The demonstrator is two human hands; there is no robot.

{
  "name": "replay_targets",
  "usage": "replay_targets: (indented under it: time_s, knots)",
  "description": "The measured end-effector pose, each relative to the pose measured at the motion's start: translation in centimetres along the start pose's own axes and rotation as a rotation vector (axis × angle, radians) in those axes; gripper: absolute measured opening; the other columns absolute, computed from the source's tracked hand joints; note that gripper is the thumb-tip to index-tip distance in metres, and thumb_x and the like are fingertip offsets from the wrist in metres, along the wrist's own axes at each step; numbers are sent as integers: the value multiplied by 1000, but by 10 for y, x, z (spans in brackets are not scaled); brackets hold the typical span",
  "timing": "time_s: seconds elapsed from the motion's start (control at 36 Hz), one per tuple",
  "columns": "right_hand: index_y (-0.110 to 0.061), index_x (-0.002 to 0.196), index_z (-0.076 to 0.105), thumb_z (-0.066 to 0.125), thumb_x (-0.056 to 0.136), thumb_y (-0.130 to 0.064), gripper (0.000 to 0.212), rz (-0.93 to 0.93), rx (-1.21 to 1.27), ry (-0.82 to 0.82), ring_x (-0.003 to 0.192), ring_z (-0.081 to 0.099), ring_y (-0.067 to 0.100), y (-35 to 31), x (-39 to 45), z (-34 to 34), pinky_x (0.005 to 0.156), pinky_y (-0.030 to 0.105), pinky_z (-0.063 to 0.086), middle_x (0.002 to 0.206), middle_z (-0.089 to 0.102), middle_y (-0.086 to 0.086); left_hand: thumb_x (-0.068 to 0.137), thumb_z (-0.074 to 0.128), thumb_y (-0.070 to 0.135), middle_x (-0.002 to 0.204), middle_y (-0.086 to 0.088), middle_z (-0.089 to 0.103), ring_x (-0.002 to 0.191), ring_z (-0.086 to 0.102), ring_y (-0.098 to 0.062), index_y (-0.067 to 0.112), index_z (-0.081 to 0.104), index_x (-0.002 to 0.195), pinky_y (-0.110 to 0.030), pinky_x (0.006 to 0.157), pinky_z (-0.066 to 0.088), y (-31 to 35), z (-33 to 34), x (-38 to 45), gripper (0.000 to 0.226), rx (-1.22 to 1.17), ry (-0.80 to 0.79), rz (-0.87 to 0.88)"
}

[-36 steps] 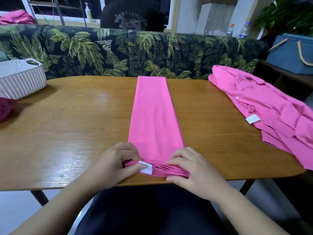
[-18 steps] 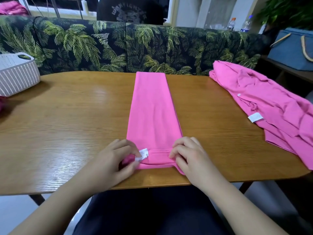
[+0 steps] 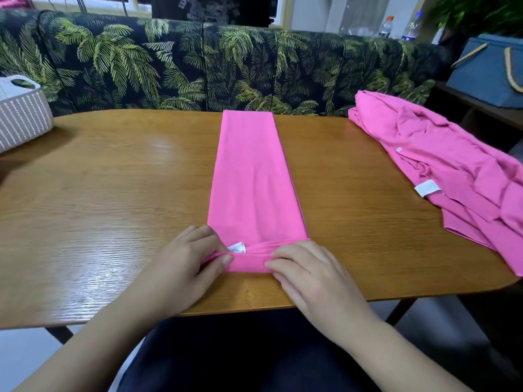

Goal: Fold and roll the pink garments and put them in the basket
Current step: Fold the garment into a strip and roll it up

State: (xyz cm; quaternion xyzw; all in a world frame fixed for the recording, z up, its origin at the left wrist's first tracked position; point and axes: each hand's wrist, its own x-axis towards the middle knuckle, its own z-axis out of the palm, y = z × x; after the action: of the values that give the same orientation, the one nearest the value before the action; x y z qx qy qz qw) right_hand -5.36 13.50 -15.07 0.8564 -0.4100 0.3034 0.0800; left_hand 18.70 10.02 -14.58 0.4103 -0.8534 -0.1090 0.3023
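Left hand (image 3: 186, 264) and right hand (image 3: 308, 275) curled, pinching rolled near end of folded pink garment (image 3: 252, 179); white tag (image 3: 237, 247) between them.

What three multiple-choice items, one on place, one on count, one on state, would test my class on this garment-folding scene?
1. Where is the white basket?
A. table's far left
B. table's far right
C. on the sofa

2. How many white labels show on the pink garments?
A. none
B. two
C. four

3. The folded strip is:
A. fully rolled
B. rolled only at its near end
C. hanging off the table

Answers: 1 A, it sits at the left edge; 2 B, one by the left hand, one on the loose garment; 3 B, both hands grip a small roll, right hand included.
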Motion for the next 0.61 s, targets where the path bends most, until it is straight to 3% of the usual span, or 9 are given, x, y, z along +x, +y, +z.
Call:
replay_targets:
  time_s: [0.08,0.17,0.28,0.42,0.61]
  knots:
    - [-15,106,70,52,91,-24,25,100,-1,-23,100,55,10,6,0,3,93,22,40,104,65,-6,86,46,41,88,22,51,85,47,3,37,49,92,-17,75,37,4,3,0,8,-51,14,-61]
    - [-16,106,71,49,92,-27,29,136,-23,-60,99,55,9,6,2,2,94,21,36,103,66,-7,83,43,36,91,23,47,84,46,5,43,40,92,-11,74,34,9,1,0,12,-100,3,-80]
    - [-17,106,72,46,91,-29,32,151,-9,-113,98,57,10,5,5,-3,90,21,43,104,67,-8,84,45,29,98,18,47,89,51,-1,35,54,90,-15,79,38,9,-3,0,12,-25,-69,8]
    - [-19,106,72,47,84,-46,42,168,28,-194,99,56,6,8,9,-10,82,25,52,105,66,-12,82,56,51,102,11,49,90,52,-10,26,61,98,-25,80,41,-3,-8,-4,31,123,-83,32]
    - [-16,98,71,41,89,-35,36,129,-38,-196,87,56,13,11,15,-3,72,27,54,95,62,-6,87,48,46,96,1,56,84,56,-22,16,69,94,-38,74,48,-4,-12,1,37,378,-59,146]
